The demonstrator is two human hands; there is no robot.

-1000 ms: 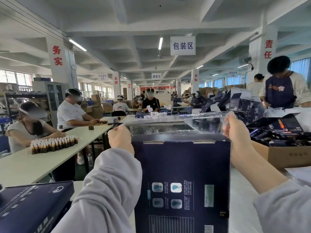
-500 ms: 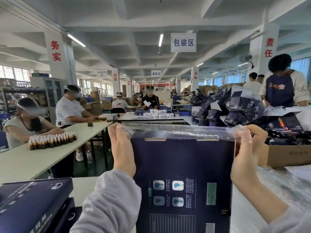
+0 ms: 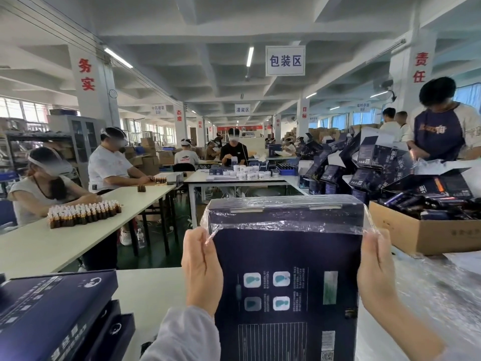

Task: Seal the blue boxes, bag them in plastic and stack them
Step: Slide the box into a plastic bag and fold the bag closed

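A dark blue box [image 3: 286, 287] stands upright in front of me, its printed back panel facing me. A clear plastic bag [image 3: 286, 216] covers its top part, the bag's edge lying across the box a little below the top. My left hand [image 3: 201, 272] pinches the bag's edge at the box's left side. My right hand [image 3: 374, 269] pinches it at the right side. A stack of the same dark blue boxes [image 3: 52, 316] lies at the lower left on the white table [image 3: 151, 290].
A cardboard carton [image 3: 426, 235] full of dark packs sits at the right, with a heap of open dark blue boxes [image 3: 364, 165] behind it. Clear plastic bags [image 3: 437, 290] lie on the table at my right. Other people work at the long tables [image 3: 65, 235] on the left and behind.
Both hands have moved down the sides of the box, drawing the bag's open edge from above the top to over the box's upper part.
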